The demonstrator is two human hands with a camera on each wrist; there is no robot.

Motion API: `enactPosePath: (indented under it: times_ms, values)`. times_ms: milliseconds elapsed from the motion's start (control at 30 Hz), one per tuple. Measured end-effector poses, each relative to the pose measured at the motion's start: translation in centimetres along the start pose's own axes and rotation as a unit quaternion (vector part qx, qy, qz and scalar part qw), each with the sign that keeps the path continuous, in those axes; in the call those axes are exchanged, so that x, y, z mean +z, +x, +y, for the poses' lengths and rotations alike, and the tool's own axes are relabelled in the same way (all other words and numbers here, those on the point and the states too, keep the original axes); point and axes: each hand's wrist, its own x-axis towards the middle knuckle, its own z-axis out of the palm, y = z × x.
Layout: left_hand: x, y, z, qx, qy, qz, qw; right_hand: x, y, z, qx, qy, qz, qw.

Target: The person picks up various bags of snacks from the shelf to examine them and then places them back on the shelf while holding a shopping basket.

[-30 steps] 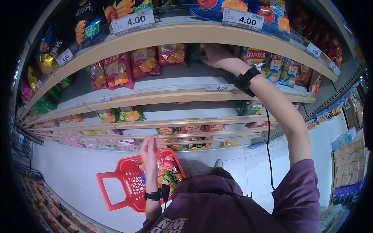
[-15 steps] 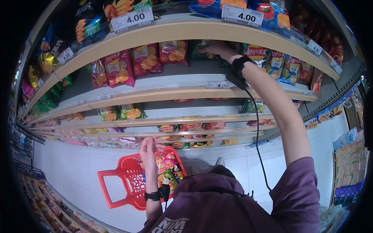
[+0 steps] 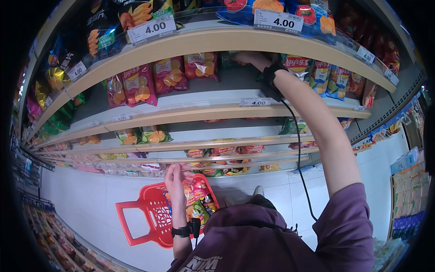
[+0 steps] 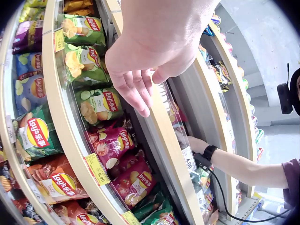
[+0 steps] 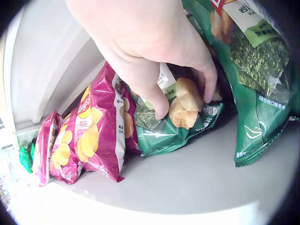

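Observation:
My right hand point(image 5: 145, 42) reaches under the upper shelf board and grips a dark green chip bag point(image 5: 161, 140), thumb and fingers spread over its front. The bag's lower part shows a chip picture; its top is hidden behind the hand. In the head view the right hand point(image 3: 251, 59) is partly in the shelf's shadow. My left hand point(image 4: 150, 42) holds nothing, its fingers hanging loosely. The head view has this left hand point(image 3: 176, 181) over the red shopping basket point(image 3: 142, 204), in which several chip bags point(image 3: 197, 199) lie.
Magenta Lay's bags point(image 5: 98, 126) stand left of the gripped bag, and a larger green seaweed-pictured bag point(image 5: 258, 79) stands to its right. The upper shelf edge point(image 3: 213, 41) runs above the right forearm. A black cable point(image 3: 299, 158) hangs from the right wrist.
My right hand and wrist have moved left and deeper into the shelf, onto the green bag. The left hand has stayed nearly still above the basket.

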Motion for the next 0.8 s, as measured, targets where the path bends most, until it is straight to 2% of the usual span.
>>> enactPosePath:
  times_ms: [100, 200, 300, 400, 500, 533, 633, 667, 800]
  values:
    - [-0.2, -0.1, -0.1, 0.002, -0.001, 0.006, 1.0, -0.2, -0.5, -0.5, -0.016, -0.011, -0.028, 0.999]
    - [-0.3, -0.2, 0.0, 0.003, 0.004, 0.007, 1.0, -0.5, -1.8, -1.1, -0.098, -0.174, 0.015, 0.98]
    - [-0.2, 0.0, 0.0, 0.002, 0.012, 0.002, 1.0, -2.2, -3.6, -2.5, -0.075, -0.155, -0.033, 0.985]
    - [0.3, 0.4, 0.1, -0.001, 0.016, -0.007, 1.0, -2.4, -6.5, -4.3, -0.091, -0.208, 0.049, 0.973]
    - [0.8, 0.6, 0.2, -0.002, 0.017, -0.011, 1.0, -2.3, -7.7, -5.8, -0.163, -0.316, 0.065, 0.932]
    - [1.0, 0.7, 0.3, -0.001, 0.018, -0.013, 1.0, -2.5, -7.2, -6.5, -0.15, -0.3, -0.043, 0.941]
    - [1.5, 0.7, 0.7, -0.005, 0.013, -0.023, 1.0, -1.2, -6.4, -6.0, -0.162, -0.261, -0.142, 0.941]
    - [1.6, 0.7, 0.9, -0.004, 0.015, -0.023, 1.0, -1.2, -6.3, -5.8, -0.142, -0.212, -0.158, 0.954]
    - [1.3, 0.6, 0.9, 0.001, 0.01, -0.016, 1.0, -1.9, -5.3, -5.6, -0.124, -0.306, -0.19, 0.925]
